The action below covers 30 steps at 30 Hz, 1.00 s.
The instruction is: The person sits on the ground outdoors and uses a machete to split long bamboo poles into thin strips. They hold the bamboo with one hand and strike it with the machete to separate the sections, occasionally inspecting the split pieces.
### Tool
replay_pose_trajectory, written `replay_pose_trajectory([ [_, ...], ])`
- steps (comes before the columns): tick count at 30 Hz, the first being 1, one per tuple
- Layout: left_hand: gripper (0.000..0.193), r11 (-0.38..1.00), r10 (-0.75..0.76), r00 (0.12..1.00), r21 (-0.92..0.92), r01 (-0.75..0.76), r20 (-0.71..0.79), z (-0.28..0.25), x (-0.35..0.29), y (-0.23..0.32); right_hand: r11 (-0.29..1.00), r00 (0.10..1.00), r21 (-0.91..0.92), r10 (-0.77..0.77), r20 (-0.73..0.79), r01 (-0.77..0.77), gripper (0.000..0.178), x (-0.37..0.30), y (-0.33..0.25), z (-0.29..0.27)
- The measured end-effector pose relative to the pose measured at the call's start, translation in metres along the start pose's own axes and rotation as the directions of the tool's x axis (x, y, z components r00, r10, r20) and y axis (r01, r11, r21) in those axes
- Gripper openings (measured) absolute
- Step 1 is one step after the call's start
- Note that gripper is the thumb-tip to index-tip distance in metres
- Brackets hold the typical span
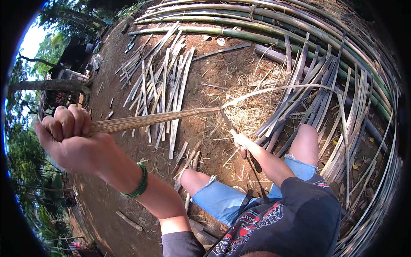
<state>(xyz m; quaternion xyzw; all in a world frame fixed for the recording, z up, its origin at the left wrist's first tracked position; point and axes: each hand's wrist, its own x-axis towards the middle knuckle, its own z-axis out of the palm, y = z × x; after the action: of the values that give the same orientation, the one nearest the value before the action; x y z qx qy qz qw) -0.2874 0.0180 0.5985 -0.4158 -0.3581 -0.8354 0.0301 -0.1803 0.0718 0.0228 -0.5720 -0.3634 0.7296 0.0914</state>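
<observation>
My left hand (72, 137) is raised at the left, its fingers wrapped round the end of a long bamboo strip (158, 120). The strip runs rightward, past my knees. In front of my lap, my right hand (242, 142) grips a knife with a dark, narrow blade (227, 119); the end of its handle sticks out below the fist. The blade's tip meets the strip where it splits. From there a thin, pale length (282, 88) arches to the right and bends down beside my right leg. Whether it is one layer or two cannot be made out.
Split bamboo slats (175, 94) lie in a loose pile ahead on the left. Darker slats (295, 103) lean beside my right knee, with more pale ones (355, 111) farther right. Long green bamboo poles (239, 33) line the far side. Curly shavings (252, 100) litter the ground.
</observation>
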Motion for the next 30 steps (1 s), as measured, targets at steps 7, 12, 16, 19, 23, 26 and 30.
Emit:
replay_pose_trajectory([
  [7,0.045,0.973,-0.031,0.964,-0.211,0.089,0.264,-0.086,-0.058,0.052,0.839,0.860,-0.217,-0.510,0.011,0.499,0.060,-0.106,-0.026,0.029],
  [12,0.045,0.995,0.085,0.992,-0.051,-0.081,0.094,-0.109,-0.095,0.082,0.533,0.632,-0.536,-0.775,0.003,0.655,0.054,-0.012,0.009,0.013],
  [16,0.045,0.996,0.079,0.989,-0.043,-0.074,0.122,-0.123,-0.102,0.082,0.902,0.908,-0.422,-0.249,-0.337,0.091,0.068,0.022,-0.005,0.019],
  [19,0.049,0.987,0.076,0.997,-0.143,-0.073,0.012,-0.127,-0.121,0.082,0.864,0.914,-0.453,-0.346,-0.212,0.222,0.067,0.000,-0.013,0.020],
  [23,0.047,0.988,0.141,0.990,-0.067,-0.141,0.009,-0.135,-0.122,0.086,0.739,0.828,-0.438,-0.560,0.024,0.512,0.059,-0.094,-0.027,0.032],
  [26,0.045,0.983,0.165,0.984,-0.099,-0.157,0.074,-0.135,-0.124,0.086,0.695,0.780,-0.393,-0.618,0.101,0.602,0.054,-0.156,-0.036,0.035],
  [30,0.046,0.986,0.147,0.957,-0.109,-0.123,0.250,-0.136,-0.128,0.088,0.630,0.695,-0.293,-0.659,0.287,0.719,0.053,-0.235,-0.043,0.030],
])
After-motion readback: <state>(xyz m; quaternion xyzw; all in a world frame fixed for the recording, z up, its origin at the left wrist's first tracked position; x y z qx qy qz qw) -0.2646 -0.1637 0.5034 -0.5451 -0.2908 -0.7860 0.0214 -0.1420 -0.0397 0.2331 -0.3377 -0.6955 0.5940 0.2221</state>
